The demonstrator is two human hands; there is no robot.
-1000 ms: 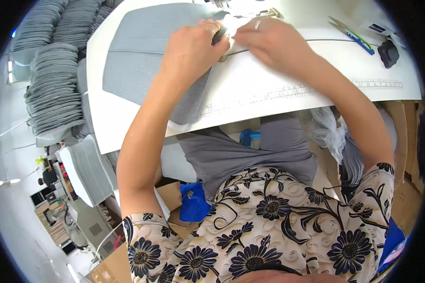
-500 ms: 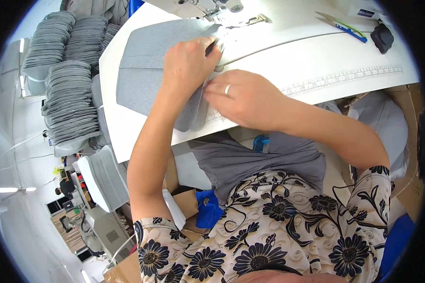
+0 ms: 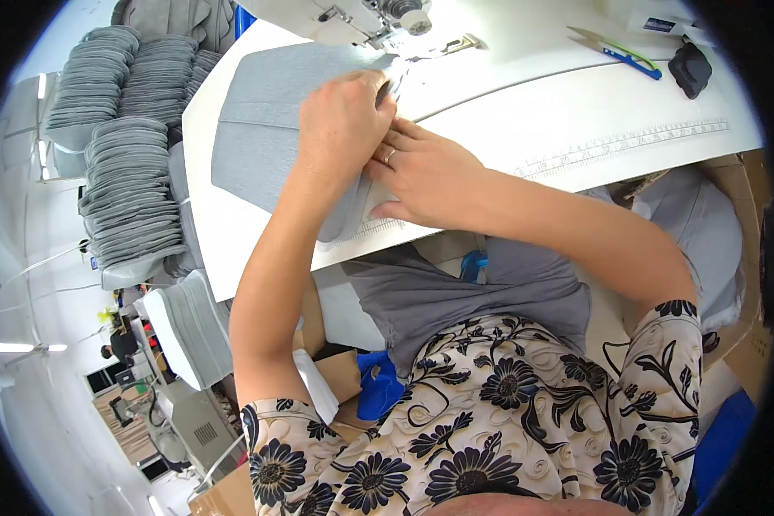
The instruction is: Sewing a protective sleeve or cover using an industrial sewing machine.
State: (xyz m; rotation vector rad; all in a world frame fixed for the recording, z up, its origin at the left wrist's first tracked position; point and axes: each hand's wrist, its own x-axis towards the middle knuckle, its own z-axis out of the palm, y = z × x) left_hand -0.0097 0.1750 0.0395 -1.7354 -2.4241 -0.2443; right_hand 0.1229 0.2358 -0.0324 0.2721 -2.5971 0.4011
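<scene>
A grey fabric panel (image 3: 258, 129) with a seam across it lies on the white sewing table, its far corner by the presser foot of the sewing machine (image 3: 385, 34). My left hand (image 3: 344, 125) is closed on the panel's right edge close to the needle area, thumb and forefinger bent together. Just below it, my right hand (image 3: 430, 176), with a ring on one finger, rests its outstretched fingers against the same edge. Its thumb stands apart over the printed ruler. The fabric directly under both hands is hidden.
Thread snips (image 3: 619, 53) and a small black object (image 3: 690, 69) lie at the table's far right. Stacks of grey fabric pieces (image 3: 133, 181) stand to the left. Grey cloth (image 3: 482, 292) covers my lap, and a carton (image 3: 748, 224) with grey pieces stands at right.
My right hand has shifted slightly left and its fingers have straightened, with the thumb now apart. My left hand stays at the panel's edge, nearly in place.
</scene>
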